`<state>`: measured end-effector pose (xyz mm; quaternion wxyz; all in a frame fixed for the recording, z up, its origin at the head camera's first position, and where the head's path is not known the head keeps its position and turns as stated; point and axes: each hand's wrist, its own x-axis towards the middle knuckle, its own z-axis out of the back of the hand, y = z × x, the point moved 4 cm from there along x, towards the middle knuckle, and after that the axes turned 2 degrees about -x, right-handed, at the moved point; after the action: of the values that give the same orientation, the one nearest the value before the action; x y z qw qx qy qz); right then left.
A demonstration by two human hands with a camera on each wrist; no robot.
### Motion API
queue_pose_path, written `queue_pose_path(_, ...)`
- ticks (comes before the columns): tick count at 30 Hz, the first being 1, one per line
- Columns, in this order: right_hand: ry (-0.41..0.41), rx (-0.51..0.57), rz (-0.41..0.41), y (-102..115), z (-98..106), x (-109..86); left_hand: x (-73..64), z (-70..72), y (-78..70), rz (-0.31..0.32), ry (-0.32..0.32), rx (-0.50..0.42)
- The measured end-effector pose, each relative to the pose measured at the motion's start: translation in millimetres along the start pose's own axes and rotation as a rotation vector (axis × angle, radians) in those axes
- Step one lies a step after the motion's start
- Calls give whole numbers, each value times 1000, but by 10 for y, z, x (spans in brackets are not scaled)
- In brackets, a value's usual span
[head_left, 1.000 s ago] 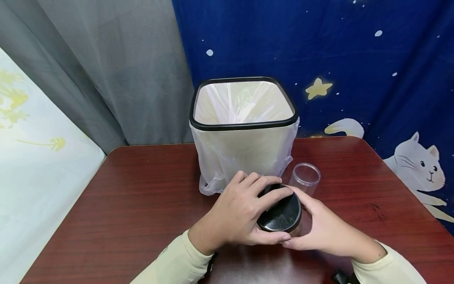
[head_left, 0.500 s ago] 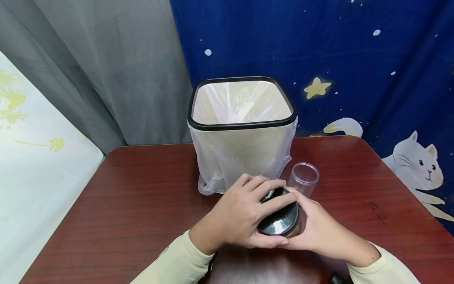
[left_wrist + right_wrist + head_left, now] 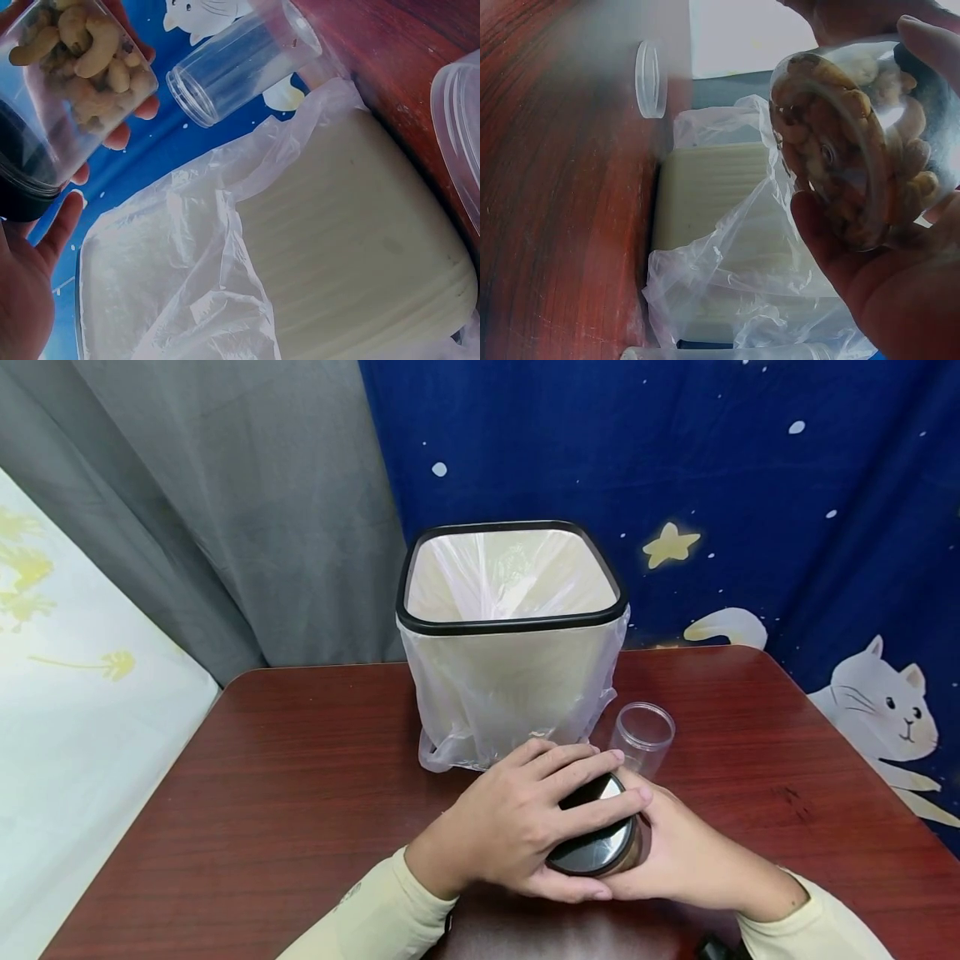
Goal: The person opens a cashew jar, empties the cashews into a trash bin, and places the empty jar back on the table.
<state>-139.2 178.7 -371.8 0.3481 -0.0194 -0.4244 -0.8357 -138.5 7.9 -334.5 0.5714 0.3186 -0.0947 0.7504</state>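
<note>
Over the front of the table, both hands hold a clear jar of cashew nuts [image 3: 832, 142] with a black lid [image 3: 592, 847]. The left hand [image 3: 517, 822] grips the lid from above, its fingers spread across the top and its thumb at the near side. Around the jar's clear body curls the right hand [image 3: 686, 852]. The jar is tilted, and its bottom faces the camera in the right wrist view. Much of the lid is covered by the left fingers. Behind the right hand stands a clear uncapped jar [image 3: 643, 735].
A cream bin [image 3: 510, 685] with a black rim and a clear plastic liner stands at the table's back. On the brown table [image 3: 300, 760] beside the bin lies a clear round lid [image 3: 651, 79], seen in the wrist views. Curtains hang behind.
Both hands and the jar have come slightly nearer the person. The left fingers have shifted to the right around the black lid. The bin and uncapped jar have stayed put.
</note>
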Motion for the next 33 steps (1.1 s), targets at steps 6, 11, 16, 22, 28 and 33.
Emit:
queue_pose_path(6, 36, 22, -15, 9, -15, 12, 6, 0, -11, -17, -20, 13)
queue_pose_path(11, 26, -11, -11, 20, -46, 28, 10, -5, -23, -27, -48, 30)
queue_pose_path(16, -29, -104, 37, 27, -56, 28, 13, -7, -31, -33, -69, 42)
queue_pose_path(22, -67, -147, 52, 34, -52, 19, 16, -11, -32, -34, -76, 52)
queue_pose_path(28, -98, -159, 41, 32, -60, 15, 17, -18, -28, -31, -82, 55)
queue_pose_path(33, -109, -168, 32, 36, -76, 11, 13, -21, -24, -24, -85, 55)
